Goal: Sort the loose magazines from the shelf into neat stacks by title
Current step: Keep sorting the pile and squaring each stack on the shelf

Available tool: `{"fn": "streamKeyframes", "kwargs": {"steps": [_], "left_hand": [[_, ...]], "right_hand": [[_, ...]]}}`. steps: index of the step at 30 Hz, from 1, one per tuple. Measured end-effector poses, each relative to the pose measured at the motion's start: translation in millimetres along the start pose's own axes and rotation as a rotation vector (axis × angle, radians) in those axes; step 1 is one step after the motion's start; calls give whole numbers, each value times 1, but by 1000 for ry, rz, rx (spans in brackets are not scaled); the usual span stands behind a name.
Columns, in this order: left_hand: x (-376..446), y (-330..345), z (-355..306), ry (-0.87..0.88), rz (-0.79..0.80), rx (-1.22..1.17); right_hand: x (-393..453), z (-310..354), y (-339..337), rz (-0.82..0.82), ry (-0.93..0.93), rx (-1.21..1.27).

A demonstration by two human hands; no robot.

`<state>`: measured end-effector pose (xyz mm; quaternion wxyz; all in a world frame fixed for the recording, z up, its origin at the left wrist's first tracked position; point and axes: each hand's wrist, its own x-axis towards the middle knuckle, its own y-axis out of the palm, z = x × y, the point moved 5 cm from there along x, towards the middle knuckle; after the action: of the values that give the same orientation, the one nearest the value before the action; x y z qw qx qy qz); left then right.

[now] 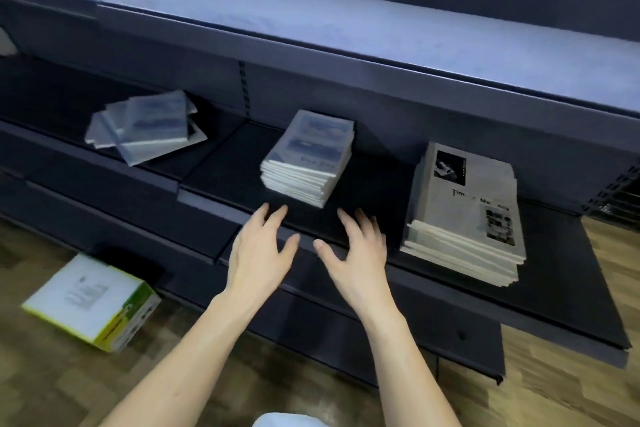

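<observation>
A neat stack of small magazines with blue-grey covers (310,156) sits in the middle of the dark shelf (225,170). To its right lies a taller stack of larger grey magazines with black print (465,215). At the left, several loose magazines (147,130) lie fanned and overlapping. My left hand (261,248) and my right hand (356,246) hover at the shelf's front edge, just below the middle stack, fingers spread and holding nothing. Neither hand touches the stack.
A lit upper shelf (346,28) overhangs the magazines. A white and green cardboard box (91,302) lies tilted on the wooden floor (41,374) at lower left. A lower dark shelf (450,333) juts out below my hands.
</observation>
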<state>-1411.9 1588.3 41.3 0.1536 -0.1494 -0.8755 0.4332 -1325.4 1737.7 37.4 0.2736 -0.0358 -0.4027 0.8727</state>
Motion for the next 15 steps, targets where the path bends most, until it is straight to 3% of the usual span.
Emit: {"fn": "streamKeyframes", "kwargs": {"steps": [15], "left_hand": [[18,-121,192,-234,-99,-46]], "right_hand": [[18,155,155,196,-42,155]]}}
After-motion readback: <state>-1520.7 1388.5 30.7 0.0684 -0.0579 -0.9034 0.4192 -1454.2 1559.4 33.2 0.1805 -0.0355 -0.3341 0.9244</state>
